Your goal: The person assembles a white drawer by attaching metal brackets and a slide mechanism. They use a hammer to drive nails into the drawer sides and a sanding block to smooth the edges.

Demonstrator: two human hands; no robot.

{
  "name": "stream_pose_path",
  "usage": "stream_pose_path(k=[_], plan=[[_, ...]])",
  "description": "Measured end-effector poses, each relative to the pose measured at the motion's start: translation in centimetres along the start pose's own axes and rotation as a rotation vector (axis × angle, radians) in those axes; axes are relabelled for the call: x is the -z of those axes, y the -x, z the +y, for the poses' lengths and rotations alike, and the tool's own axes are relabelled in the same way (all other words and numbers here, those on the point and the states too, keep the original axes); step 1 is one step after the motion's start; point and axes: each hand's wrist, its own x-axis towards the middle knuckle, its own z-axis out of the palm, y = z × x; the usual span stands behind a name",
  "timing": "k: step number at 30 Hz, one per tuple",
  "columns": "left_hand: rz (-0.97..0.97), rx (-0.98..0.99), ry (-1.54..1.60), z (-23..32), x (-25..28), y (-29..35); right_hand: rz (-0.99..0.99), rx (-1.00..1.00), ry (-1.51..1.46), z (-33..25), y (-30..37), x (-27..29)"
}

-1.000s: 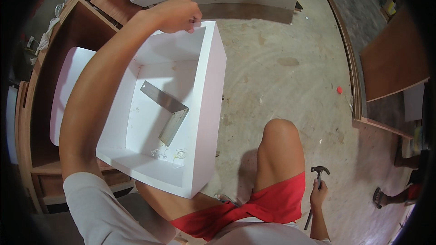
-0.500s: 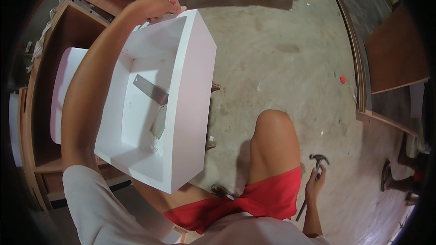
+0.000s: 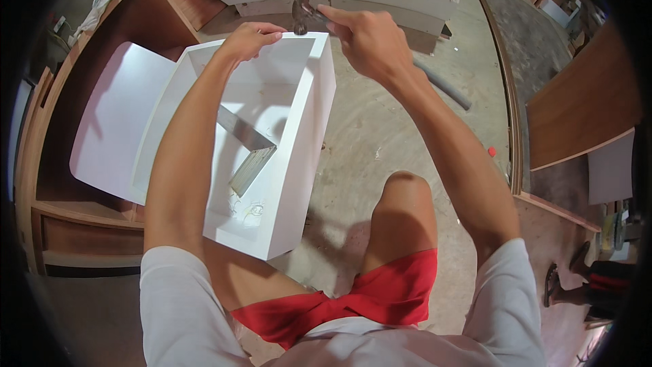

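A white open box (image 3: pixel 293 183), like a drawer or small cabinet, stands tilted in front of me at left. My left hand (image 3: pixel 250 42) is closed over its far rim, fingers on top and thumb to the inner side. In my right hand (image 3: pixel 372 44) is a claw hammer (image 3: pixel 441 83), gripped along its handle with the index finger stretched toward the head. The hammer's head is right at the far rim's right corner, beside my left fingertips; I cannot tell whether it touches. A metal try square (image 3: pixel 252 171) lies inside the box.
A brown wooden cabinet (image 3: pixel 88 221) with a white rounded panel (image 3: pixel 115 115) is at left. Beyond the box stands a white unit (image 3: pixel 435 0) with a dark top panel. Wooden boards (image 3: pixel 577 115) lean at right. Another person's feet (image 3: pixel 553 285) show at lower right.
My right hand has come up from low at my right side, carrying the hammer to the box's far rim. My left hand stays on that rim. The view has shifted slightly.
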Motion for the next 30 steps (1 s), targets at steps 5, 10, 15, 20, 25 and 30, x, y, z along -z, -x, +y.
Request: stream_pose_path(k=[5, 10, 15, 20, 25, 30], plan=[[0.062, -0.167, 0.006, -2.6, -0.7, -1.6, -0.018, -0.027, 0.196, -1.9, -2.8, -1.6], [0.010, -0.174, 0.053, -4.4, -0.6, -3.2, -0.121, -0.045, 0.293, -0.9, -3.3, -2.3], [0.055, -0.118, 0.075, -2.5, -1.3, -1.8, -0.150, 0.030, 0.383, 0.0, -3.0, -1.8], [0.052, -0.098, 0.071, -2.5, -1.0, -1.5, -0.101, 0.032, 0.369, 0.0, -2.9, -2.2], [0.063, -0.109, 0.058, -3.1, -1.3, -2.3, -0.014, 0.054, 0.334, 1.0, -1.6, -2.1], [0.068, -0.121, 0.103, -2.6, -1.9, -2.2, -0.134, -0.007, 0.415, 0.7, -1.8, -1.5]])
